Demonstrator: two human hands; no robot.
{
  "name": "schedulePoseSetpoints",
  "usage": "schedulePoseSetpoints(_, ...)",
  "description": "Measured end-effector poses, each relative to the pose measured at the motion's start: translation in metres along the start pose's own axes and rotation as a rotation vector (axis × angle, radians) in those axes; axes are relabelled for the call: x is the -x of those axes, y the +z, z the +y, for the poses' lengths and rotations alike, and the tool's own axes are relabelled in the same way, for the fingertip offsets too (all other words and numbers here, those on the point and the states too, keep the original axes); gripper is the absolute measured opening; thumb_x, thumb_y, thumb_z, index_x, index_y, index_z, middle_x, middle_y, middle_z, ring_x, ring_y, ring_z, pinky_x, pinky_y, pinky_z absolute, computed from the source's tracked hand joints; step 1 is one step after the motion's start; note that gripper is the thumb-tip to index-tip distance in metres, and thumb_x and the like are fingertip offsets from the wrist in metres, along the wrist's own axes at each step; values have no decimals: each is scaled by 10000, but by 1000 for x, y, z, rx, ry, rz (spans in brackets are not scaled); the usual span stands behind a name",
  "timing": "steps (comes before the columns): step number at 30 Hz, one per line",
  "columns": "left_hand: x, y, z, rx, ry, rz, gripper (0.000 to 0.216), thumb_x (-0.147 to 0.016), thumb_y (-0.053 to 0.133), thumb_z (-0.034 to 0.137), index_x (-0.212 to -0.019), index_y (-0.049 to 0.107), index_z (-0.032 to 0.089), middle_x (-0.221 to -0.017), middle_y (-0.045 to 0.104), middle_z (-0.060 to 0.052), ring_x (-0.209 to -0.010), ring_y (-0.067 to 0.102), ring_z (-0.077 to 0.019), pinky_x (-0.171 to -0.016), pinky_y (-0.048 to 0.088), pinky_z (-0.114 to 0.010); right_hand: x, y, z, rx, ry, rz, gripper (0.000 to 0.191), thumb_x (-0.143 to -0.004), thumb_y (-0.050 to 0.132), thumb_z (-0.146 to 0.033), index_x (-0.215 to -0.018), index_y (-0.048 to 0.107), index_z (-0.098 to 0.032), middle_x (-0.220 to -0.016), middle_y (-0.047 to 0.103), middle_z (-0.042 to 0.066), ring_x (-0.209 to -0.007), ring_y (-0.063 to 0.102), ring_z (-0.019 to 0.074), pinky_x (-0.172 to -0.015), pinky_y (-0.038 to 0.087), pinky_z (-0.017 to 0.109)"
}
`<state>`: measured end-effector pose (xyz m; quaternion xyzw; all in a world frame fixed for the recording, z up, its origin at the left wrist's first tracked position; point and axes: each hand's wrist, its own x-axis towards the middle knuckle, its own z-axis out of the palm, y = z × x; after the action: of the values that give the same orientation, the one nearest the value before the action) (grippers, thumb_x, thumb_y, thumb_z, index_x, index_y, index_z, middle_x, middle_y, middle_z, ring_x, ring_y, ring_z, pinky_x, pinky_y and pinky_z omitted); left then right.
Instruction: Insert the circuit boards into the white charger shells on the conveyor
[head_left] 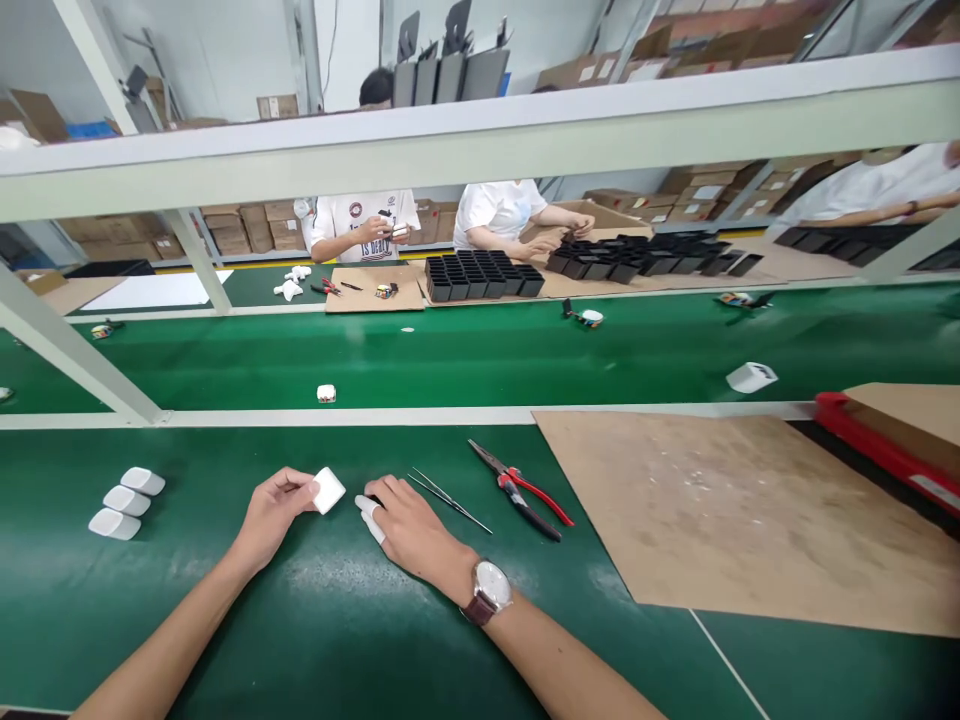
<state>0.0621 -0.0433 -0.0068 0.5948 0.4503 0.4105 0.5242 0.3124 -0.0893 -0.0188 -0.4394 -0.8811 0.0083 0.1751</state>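
My left hand (271,517) pinches a small white plastic block (328,490) between thumb and fingers, just above the green mat. My right hand (405,528) rests curled on the mat beside it, white finger cots on its fingertips and a watch (487,590) on the wrist; whether the fingers cover anything is hidden. Three more white blocks (126,500) lie in a row at the left. Thin tweezers (448,500) and red-handled pliers (521,490) lie just right of my right hand.
A large cardboard sheet (750,510) covers the mat at the right, with a red tray edge (885,450) beyond it. White blocks (751,377) and small parts sit on the green conveyor. People across the line work beside black trays (480,275). A slanted frame post (67,350) stands at the left.
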Motion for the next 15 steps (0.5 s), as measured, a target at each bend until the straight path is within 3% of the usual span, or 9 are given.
schedulePoseSetpoints(2, -22, -8, 5, -240, 122, 15, 309, -917, 710, 508, -921, 709, 200, -919, 773, -66, -811, 755, -217, -769, 660, -391, 1, -1, 0, 3, 1, -5, 237, -916, 599, -69, -1126, 679, -144, -1191, 638, 130, -1076, 545, 290, -893, 512, 434)
schedulePoseSetpoints(5, -77, -27, 16, -536, 285, 119, 284, -906, 677, 495, -916, 687, 211, -999, 743, -77, -903, 740, -227, -835, 647, -400, 1, 0, 1, -8, -12, -10, 272, -859, 634, -59, -1112, 681, -148, -1208, 640, 122, -1078, 553, 295, -896, 526, 434)
schedulePoseSetpoints(9, -154, -61, 28, -729, 300, 342, 161, -867, 674, 359, -851, 650, 200, -967, 694, -99, -905, 685, -238, -889, 599, -407, 4, 11, 6, -12, -9, 40, 267, -815, 619, -13, -1024, 691, -162, -1226, 640, 112, -1088, 559, 285, -910, 532, 430)
schedulePoseSetpoints(12, -175, -65, 31, -839, 302, 441, 124, -841, 661, 315, -810, 624, 202, -876, 682, -111, -928, 661, -285, -909, 562, -444, 7, 17, 6, 6, -2, 102, 249, -869, 614, -61, -1086, 680, -163, -1198, 649, 101, -1053, 564, 274, -913, 525, 429)
schedulePoseSetpoints(15, -171, -42, 25, -862, 391, 450, 198, -833, 665, 374, -900, 641, 190, -1067, 687, -180, -1175, 596, -382, -1058, 464, -562, 9, 16, -1, 47, -10, 120, 132, -929, 631, -176, -1056, 664, -171, -1099, 657, 76, -980, 565, 253, -871, 513, 406)
